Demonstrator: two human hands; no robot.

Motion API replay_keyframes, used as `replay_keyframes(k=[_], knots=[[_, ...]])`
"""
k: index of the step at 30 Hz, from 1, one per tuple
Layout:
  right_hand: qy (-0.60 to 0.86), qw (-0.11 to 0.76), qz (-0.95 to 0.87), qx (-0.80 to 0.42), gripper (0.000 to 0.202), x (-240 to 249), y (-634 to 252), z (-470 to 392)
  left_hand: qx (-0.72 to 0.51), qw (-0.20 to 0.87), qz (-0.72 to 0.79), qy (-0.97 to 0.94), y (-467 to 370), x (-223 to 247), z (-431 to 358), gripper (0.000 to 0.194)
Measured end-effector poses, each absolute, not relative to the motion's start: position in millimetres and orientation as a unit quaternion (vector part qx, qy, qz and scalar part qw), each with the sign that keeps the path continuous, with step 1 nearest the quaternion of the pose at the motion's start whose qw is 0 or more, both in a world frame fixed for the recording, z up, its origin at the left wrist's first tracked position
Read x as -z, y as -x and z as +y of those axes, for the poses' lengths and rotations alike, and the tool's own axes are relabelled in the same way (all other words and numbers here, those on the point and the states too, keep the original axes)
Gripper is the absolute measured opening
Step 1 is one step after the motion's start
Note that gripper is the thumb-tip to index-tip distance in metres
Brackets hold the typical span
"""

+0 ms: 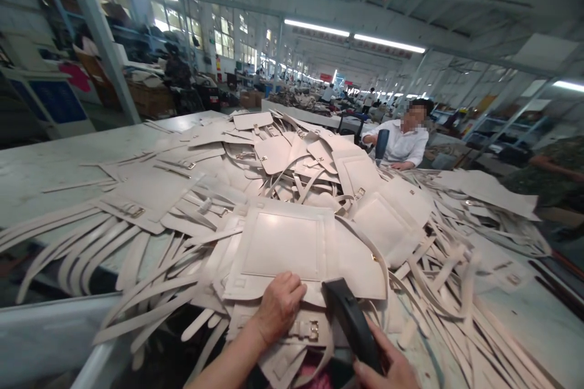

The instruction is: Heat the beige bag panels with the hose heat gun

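Observation:
A cream leather bag panel [283, 243] with a stitched square pocket lies before me, on top of the pile. My left hand [283, 299] is closed at its lower edge, fingers curled over the leather. Just below the fingers is a strap with a metal buckle [314, 330]. In my right hand [387, 357] is a black hand-held tool [350, 319] with a broad, flat nose; its exact kind is unclear. The nose points up and left at the panel's lower right corner. Whether it touches the leather I cannot tell.
Heaped cream bag parts [292, 158] cover the middle of the table [50, 164]. Loose straps [86, 261] hang over its near left edge, and more straps [493, 340] lie at right. Across the table a person [401, 143] in a white shirt holds a dark blue tool [382, 144].

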State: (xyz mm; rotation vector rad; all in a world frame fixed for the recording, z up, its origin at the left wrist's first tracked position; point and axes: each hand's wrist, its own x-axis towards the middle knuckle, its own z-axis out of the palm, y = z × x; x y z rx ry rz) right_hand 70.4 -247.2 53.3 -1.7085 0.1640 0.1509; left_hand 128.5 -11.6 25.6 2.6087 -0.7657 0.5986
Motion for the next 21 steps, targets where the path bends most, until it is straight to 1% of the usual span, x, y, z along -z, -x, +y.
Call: replay_keyframes(k=[3, 6, 8, 12, 15, 18, 21], knots=[[0.753, 0.654, 0.004, -0.07, 0.063, -92, -97, -232, -0.218, 0.178, -0.269, -0.921, -123, -26, -13, 0.02], [0.766, 0.63, -0.012, -0.129, 0.06, -121, -130, -222, -0.215, 0.186, -0.268, -0.92, -117, -24, -16, 0.022], [0.77, 0.622, -0.003, -0.142, 0.054, -127, -159, -217, -0.216, 0.192, -0.269, -0.919, -115, -22, -17, 0.022], [0.768, 0.627, 0.008, -0.131, 0.036, -123, -229, -207, -0.229, 0.198, -0.271, -0.914, -115, -20, -16, 0.02], [0.767, 0.63, 0.002, -0.121, 0.031, -130, -263, -203, -0.234, 0.206, -0.265, -0.912, -115, -19, -17, 0.017], [0.766, 0.63, -0.032, -0.121, 0.03, -147, -259, -198, -0.243, 0.224, -0.239, -0.913, -111, -13, -21, 0.012], [0.759, 0.621, -0.079, -0.179, 0.035, -162, -227, -184, -0.27, 0.232, -0.216, -0.909, -106, -3, -27, 0.008]])
